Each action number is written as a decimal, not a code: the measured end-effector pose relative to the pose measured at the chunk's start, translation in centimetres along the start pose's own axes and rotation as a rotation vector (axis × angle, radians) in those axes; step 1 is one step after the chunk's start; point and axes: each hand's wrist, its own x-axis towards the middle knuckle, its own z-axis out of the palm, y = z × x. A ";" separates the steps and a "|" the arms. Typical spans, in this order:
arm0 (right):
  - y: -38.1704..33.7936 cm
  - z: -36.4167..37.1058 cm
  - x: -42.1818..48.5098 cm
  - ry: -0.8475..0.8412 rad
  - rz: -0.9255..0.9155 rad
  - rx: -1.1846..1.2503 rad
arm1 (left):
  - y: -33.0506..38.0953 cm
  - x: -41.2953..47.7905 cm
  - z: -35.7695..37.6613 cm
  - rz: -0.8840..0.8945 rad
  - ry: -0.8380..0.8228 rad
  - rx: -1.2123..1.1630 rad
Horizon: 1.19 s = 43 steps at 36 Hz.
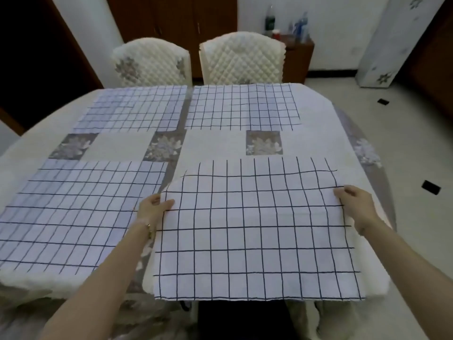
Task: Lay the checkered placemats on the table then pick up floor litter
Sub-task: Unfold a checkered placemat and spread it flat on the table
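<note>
My left hand (pixel 153 207) pinches the left edge of the near-right checkered placemat (pixel 257 229), thumb on top, and my right hand (pixel 353 201) grips its right edge with curled fingers. The mat lies on the near right part of the table (pixel 220 146), its near edge hanging over the rim. Three more mats lie flat: near-left placemat (pixel 73 212), far-left placemat (pixel 132 109) and far-right placemat (pixel 242 106). Two small dark scraps (pixel 431 187) lie on the floor to the right, well apart.
</note>
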 end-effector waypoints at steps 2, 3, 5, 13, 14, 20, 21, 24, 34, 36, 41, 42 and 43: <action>0.1 0.8 0.8 0.020 0.056 0.000 | -0.1 1.7 0.6 -0.017 -0.011 0.016; 0.2 1.1 1.1 0.026 0.071 -0.006 | -0.2 2.4 0.9 -0.019 -0.011 0.032; 0.5 1.5 1.8 0.039 0.089 -0.026 | -0.3 3.6 1.4 -0.013 -0.015 0.052; 2.1 2.0 3.8 0.088 0.111 -0.237 | -0.9 6.3 2.9 0.008 0.018 0.216; 2.1 2.1 3.8 0.093 0.100 -0.260 | -1.0 6.3 3.0 0.022 0.032 0.243; 2.0 2.2 3.8 0.090 0.086 -0.346 | -0.8 6.0 3.9 0.083 0.113 0.333; 2.0 2.2 3.7 0.086 0.086 -0.349 | -0.8 5.9 3.9 0.091 0.128 0.337; 1.7 2.3 3.5 0.058 0.085 -0.356 | -0.8 5.9 3.7 0.118 0.144 0.354; 1.2 2.5 3.2 0.048 0.080 -0.384 | -0.8 6.2 3.4 0.136 0.159 0.371; 1.1 2.5 3.1 0.057 0.088 -0.389 | -0.9 6.3 3.4 0.140 0.164 0.368; 1.3 2.4 3.2 0.070 0.098 -0.400 | -1.0 6.7 3.3 0.142 0.148 0.412; 1.4 2.4 3.2 0.070 0.094 -0.404 | -1.0 6.7 3.4 0.142 0.150 0.413; 1.4 2.4 3.3 0.072 0.090 -0.409 | -1.1 6.7 3.4 0.141 0.156 0.408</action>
